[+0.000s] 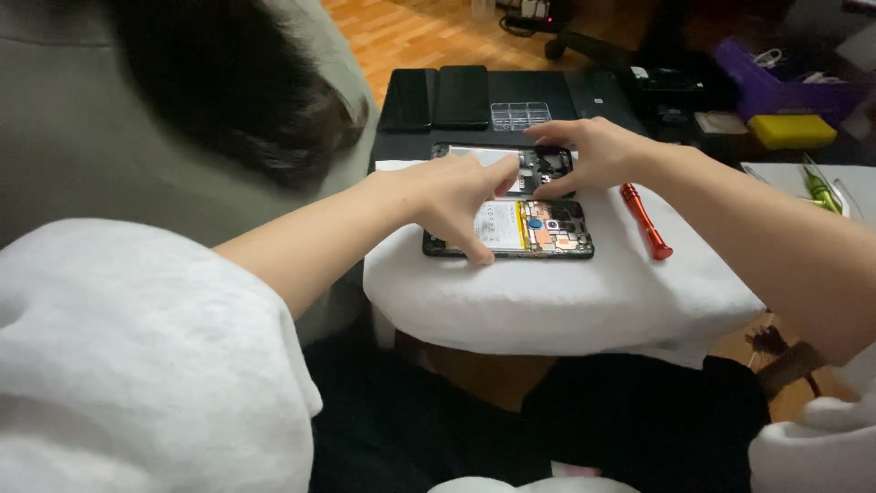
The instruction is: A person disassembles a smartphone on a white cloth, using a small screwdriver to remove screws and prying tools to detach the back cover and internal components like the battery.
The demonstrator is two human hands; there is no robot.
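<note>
White cloth (pixel 547 301) at frame centre holds two opened phones (pixel 538 228); left hand (pixel 456 196) presses spread fingers on them, right hand (pixel 589 155) pinches the upper phone's edge beside a red screwdriver (pixel 646 222).

We see a white cloth (pixel 566 301), our black-framed opened phone (pixel 547 228) with white battery and copper-orange parts, a red screwdriver (pixel 646 221), two black phones (pixel 436 98), a yellow box (pixel 790 131), a purple tray (pixel 762 87), our white sleeves.
</note>
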